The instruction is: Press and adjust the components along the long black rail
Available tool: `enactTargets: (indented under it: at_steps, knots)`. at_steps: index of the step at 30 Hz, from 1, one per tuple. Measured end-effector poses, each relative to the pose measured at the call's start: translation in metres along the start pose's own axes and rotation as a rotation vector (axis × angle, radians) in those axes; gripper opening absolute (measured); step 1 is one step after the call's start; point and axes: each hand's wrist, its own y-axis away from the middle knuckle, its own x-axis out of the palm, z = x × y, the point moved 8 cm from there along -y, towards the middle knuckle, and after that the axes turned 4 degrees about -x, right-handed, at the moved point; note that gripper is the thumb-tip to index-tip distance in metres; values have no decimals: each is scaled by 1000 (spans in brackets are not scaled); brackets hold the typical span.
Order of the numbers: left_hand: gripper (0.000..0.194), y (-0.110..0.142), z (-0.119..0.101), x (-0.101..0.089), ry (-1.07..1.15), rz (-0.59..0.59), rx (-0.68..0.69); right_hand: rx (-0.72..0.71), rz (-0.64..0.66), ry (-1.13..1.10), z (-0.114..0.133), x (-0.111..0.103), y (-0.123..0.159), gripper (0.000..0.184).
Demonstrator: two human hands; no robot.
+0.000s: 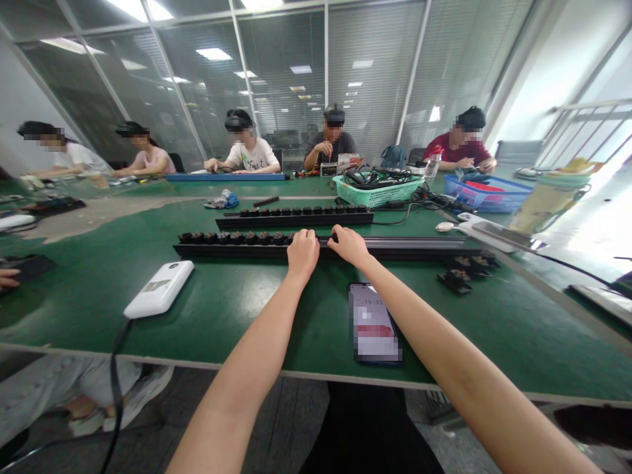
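A long black rail [237, 251] lies across the green table in front of me, with a row of small black modules [251, 238] along its left half. Its right half shows a bare metal channel [419, 243]. My left hand [303, 253] is closed over the rail at the end of that row, fingers curled. Just to its right, my right hand [348, 245] is closed too, its fingers at a small dark part on the rail that they mostly cover. Several loose black modules [455, 280] lie by the rail's right end.
A second filled rail [296, 218] lies behind. A phone [375, 324] rests near my right forearm, a white power bank [158, 289] to the left. Farther back stand a green basket [378, 193] of cables and a blue basket [513, 197]. Several people sit across the table.
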Motion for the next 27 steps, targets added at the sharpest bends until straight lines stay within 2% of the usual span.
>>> enactTargets:
  at_steps: [16,27]
  knots:
    - [29,0,0,0,-35,-24,7,-3,11,61,2,-2,1,32]
    - [31,1,0,-1,-22,-5,1,26,-1,98,5,-3,2,28]
